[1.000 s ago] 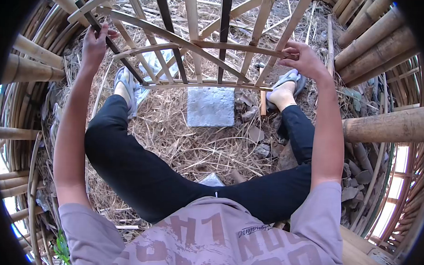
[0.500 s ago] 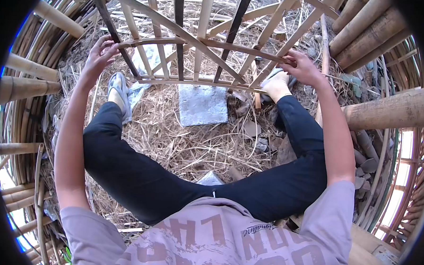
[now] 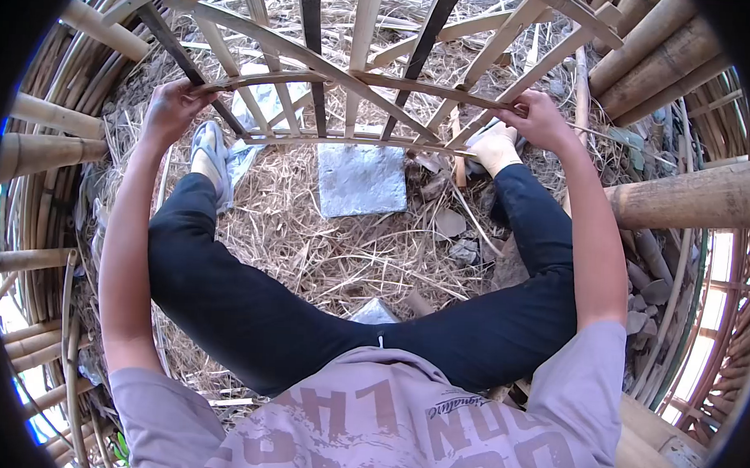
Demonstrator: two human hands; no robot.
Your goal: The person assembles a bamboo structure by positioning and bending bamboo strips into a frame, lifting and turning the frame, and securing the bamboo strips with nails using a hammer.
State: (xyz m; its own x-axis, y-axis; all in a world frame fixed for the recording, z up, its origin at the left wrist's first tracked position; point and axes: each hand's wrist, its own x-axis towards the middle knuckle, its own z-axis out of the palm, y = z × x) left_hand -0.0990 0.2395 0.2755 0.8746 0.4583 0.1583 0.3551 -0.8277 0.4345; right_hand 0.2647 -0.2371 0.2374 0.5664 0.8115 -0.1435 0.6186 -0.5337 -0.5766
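Observation:
A lattice of flat bamboo strips (image 3: 361,45), some pale and some dark, stands in front of me near my feet. My left hand (image 3: 174,108) pinches the left end of its curved cross strip, beside a dark slat. At the other end of that strip, my right hand (image 3: 534,119) is closed with the fingertips on the strip, where a slanted slat crosses it. A lower cross strip (image 3: 354,141) runs just above a grey block (image 3: 361,180) on the ground.
Bamboo poles stick in from the left (image 3: 52,150) and right (image 3: 690,194). Dry straw (image 3: 308,231) covers the ground between my legs. Stones (image 3: 639,317) lie at the right, and a clear plastic sheet (image 3: 268,100) lies by my left foot.
My left hand has come down off the dark slat and closed at the cross strip's left end. My right hand has stayed near the right end. The lattice has shifted and tilted slightly.

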